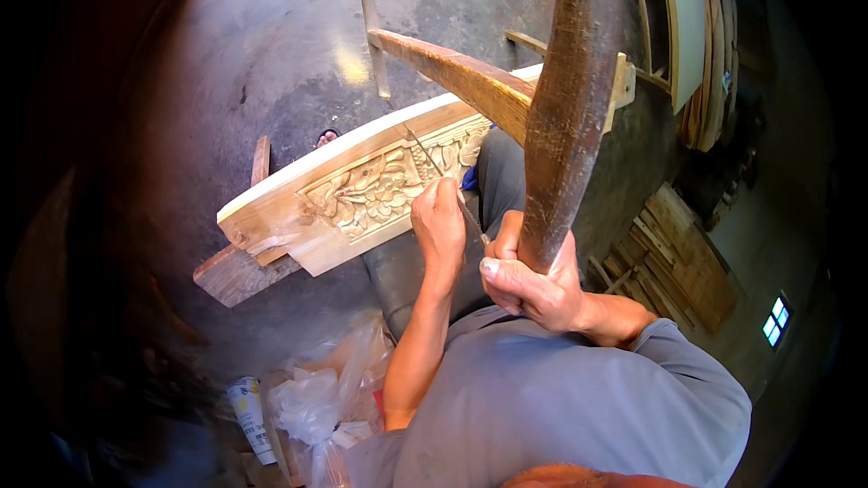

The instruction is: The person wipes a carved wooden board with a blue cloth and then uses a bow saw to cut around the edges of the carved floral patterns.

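Above the carved wooden board [362, 192], the wooden frame saw [571, 99] looks stiff and top-heavy, best held low, where the right hand [535, 287] wraps its fingers; the left hand [440, 224] curls at the thin, likely flexible blade [423, 150], its grip unclear.

floor [289, 27]: grey, blotchy; pale-yellow patch [351, 65] | window [775, 321]: bright, four-paned, right | far left: dark
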Motion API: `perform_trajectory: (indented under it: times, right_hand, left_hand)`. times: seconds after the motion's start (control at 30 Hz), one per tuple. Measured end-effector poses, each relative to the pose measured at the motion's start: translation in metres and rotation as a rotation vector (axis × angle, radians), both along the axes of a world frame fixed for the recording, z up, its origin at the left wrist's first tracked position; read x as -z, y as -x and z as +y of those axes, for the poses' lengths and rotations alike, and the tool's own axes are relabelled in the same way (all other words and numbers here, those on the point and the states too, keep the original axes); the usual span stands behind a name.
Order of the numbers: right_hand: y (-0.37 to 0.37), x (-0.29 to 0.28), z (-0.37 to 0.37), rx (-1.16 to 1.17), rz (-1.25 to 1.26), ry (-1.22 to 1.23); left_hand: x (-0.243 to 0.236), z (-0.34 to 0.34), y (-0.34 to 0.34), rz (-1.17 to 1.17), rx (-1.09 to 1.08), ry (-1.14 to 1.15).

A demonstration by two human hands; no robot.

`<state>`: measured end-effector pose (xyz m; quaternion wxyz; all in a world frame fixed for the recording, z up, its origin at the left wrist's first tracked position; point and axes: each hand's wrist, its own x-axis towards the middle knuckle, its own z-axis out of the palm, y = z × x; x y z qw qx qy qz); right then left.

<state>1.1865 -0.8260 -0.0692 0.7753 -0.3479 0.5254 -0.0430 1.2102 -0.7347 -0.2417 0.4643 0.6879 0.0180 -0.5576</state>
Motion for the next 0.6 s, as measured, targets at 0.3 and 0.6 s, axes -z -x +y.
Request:
perform_trajectory:
  times: [0.3, 0.6]
  right_hand:
    - [0.006, -0.029, 0.011, -0.086, -0.072, 0.078]
    - [-0.014, 0.045, 0.004, -0.139, 0.113, 0.087]
  left_hand:
    - [-0.046, 0.006, -0.003, 0.131, -0.087, -0.073]
    - [0.050, 0.002, -0.004, -0.025, 0.090, 0.006]
